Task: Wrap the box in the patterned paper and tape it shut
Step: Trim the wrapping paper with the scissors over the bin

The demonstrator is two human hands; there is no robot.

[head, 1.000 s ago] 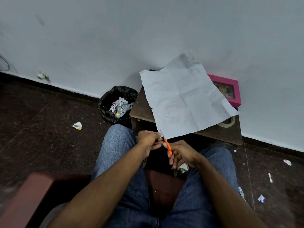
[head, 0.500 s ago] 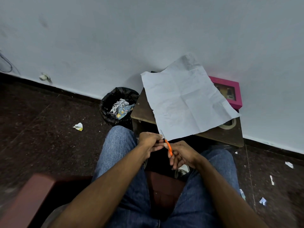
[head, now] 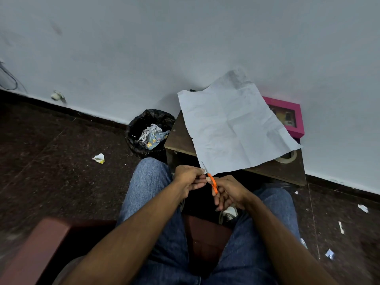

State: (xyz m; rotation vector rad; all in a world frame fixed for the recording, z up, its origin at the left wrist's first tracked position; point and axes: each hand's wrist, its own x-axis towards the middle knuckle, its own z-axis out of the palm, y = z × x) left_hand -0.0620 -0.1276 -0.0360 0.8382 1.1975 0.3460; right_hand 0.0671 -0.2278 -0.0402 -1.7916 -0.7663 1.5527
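Against the wall, left hand [head: 190, 177] fingers pinch the paper [head: 232, 128] corner (white side up); right hand [head: 229, 192] grips orange scissors [head: 211, 179].

A plain pale grey creased paper sheet [head: 232, 128] shows its unprinted side. At its 3 o'clock sits a bright pink rectangular box [head: 293, 120]; at 6 o'clock, orange-handled scissors [head: 212, 182]. Blue denim jeans [head: 152, 182].

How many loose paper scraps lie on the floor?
5 visible: one left of the bin; four right of the legs. Tinier bits or hidden ones possible.
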